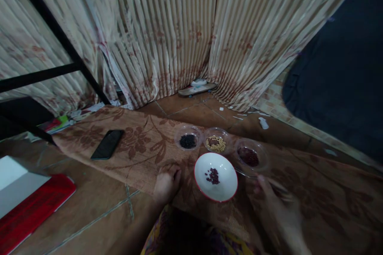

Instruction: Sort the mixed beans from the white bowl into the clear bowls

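Note:
A white bowl (pixel 229 189) with a red rim holds a small heap of dark red beans (pixel 213 176). My right hand (pixel 277 199), blurred, is closed on a thin metal utensil (pixel 247 174) whose far end lies by the bowl's right rim; its exact kind is unclear. On the cloth left of the bowl rests my left hand (pixel 167 181), curled into a fist with nothing visible in it. Behind the bowl stand three clear plastic cups: one of black beans (pixel 187 141), one of yellow beans (pixel 217 144), and one of dark red beans (pixel 248 156).
A brown patterned cloth (pixel 143 167) covers the narrow table. Toward its left end lies a black phone (pixel 107 144). A red and white box (pixel 38 195) is on the tiled floor at left. Beyond the table are a skateboard (pixel 196 89) and striped curtains (pixel 173 28).

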A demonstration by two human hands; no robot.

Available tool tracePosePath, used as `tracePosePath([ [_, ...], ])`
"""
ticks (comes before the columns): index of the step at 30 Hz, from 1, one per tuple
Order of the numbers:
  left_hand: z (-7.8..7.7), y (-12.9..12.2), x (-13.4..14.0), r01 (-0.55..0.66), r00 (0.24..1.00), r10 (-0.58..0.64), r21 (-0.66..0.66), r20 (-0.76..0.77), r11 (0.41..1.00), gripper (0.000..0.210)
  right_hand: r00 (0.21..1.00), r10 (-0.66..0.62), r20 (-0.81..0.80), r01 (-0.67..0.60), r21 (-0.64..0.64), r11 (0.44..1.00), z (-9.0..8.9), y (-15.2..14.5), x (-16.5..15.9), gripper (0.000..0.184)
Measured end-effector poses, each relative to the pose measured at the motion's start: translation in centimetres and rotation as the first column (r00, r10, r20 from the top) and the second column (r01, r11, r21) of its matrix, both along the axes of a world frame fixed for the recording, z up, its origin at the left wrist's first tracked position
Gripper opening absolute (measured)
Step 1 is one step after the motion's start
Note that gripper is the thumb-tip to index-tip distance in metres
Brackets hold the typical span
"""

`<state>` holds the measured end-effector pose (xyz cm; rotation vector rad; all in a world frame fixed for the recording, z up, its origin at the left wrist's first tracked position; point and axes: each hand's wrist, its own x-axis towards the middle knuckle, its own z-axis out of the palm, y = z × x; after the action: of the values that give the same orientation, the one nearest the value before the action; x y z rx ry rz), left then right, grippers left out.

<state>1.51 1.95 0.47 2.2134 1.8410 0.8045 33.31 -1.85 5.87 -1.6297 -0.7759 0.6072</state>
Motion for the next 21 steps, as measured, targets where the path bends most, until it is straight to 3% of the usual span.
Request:
tracePosePath([
  [3, 0.1, -0.1, 0.1, -0.001, 1.0, 0.001, -0.023, 0.008, 1.0, 0.018, 0.994, 0.107, -0.021, -0.109, -0.174, 0.979, -0.2, -1.0, -1.9, 0.047],
  [7, 0.3, -0.2, 0.2, 0.004, 1.0, -0.004, -0.043, 0.018, 0.999, 0.017, 0.948, 0.307, 0.078, -0.286, -0.205, 0.936, -0.9, -1.5, -3.7, 0.044],
  [17, -0.1, -0.2, 0.1, 0.031, 0.999, -0.03, -0.041, 0.029, 0.999, 0.017, 0.912, 0.349, 0.216, -0.314, -0.18, 0.932, -0.7, -0.6, -5.5, 0.04],
  [21, -0.1, -0.1, 0.0, 0.052, 0.998, -0.051, -0.022, 0.031, 0.998, 0.016, 0.874, 0.416, 0.25, -0.375, -0.195, 0.906, -0.6, -0.1, -6.0, 0.041],
])
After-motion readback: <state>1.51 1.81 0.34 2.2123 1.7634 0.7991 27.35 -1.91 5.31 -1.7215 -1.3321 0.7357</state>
